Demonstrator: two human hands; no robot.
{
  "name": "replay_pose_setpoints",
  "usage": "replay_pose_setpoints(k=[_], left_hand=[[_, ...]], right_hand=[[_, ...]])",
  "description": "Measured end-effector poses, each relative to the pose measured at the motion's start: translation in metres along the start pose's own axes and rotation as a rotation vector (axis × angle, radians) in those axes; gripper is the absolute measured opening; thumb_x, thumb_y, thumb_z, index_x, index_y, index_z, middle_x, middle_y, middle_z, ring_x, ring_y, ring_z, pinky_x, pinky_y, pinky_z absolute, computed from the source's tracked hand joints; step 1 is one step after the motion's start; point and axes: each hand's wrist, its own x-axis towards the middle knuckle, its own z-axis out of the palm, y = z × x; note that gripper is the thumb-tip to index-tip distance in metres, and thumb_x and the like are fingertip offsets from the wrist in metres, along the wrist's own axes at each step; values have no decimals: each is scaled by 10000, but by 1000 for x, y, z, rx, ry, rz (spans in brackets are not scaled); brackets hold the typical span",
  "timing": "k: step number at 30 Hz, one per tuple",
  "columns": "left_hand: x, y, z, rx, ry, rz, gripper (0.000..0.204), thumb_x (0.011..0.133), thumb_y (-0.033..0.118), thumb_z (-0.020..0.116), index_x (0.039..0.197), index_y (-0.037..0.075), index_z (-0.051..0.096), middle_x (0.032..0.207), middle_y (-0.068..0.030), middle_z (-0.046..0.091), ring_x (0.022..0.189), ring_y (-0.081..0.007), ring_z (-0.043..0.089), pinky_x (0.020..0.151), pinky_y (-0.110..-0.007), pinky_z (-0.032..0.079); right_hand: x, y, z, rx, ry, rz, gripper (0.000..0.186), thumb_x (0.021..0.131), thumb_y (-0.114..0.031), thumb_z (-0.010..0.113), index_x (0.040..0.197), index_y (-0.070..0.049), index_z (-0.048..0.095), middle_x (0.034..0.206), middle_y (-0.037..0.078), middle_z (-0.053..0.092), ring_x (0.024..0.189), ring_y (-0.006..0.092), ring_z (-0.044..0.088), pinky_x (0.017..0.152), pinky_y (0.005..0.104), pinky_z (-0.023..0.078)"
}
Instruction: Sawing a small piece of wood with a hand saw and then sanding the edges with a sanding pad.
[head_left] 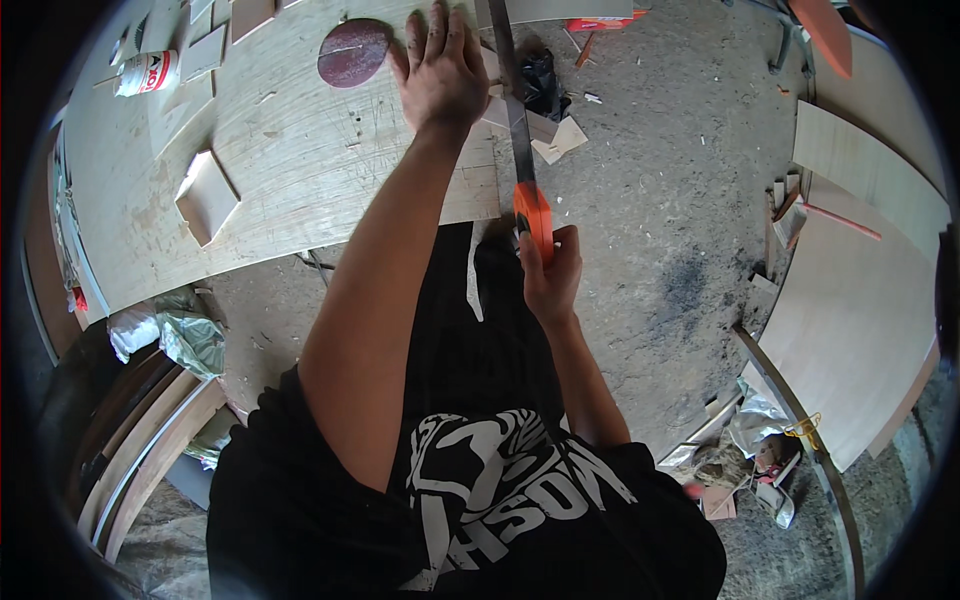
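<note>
Presses the left hand flat on the far part of the wooden board, with fingers slightly spread, just right of a dark red disc. And grips an orange-handled tool in the right hand, curled firmly round it, just right of the board's near corner, pointing the long blade toward the far side! Has, off left on that board, a pale angled offcut and, farther, a white tub.
</note>
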Motion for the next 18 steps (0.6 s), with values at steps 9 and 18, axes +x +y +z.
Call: replay_pose_setpoints(k=[9, 18], left_hand=[[2, -3, 5, 21, -2, 18, 465, 968, 327, 372, 1397, 160, 437, 1494, -37, 370, 1410, -304, 258, 1143, -545, 99], [3, -2, 9, -9, -21, -2, 483, 980, 396, 357, 1429, 221, 389, 1515, -11, 333, 1424, -300, 226, 1133, -579, 83]], right_hand=[[-58, 43, -21, -141, -25, 102, 316, 851, -198, 701, 868, -13, 445, 571, 137, 558, 487, 225, 583, 448, 328, 410], [-39, 62, -19, -4, 49, 103, 329, 864, -225, 693, 821, -24, 436, 528, 91, 512, 451, 132, 484, 419, 303, 344]])
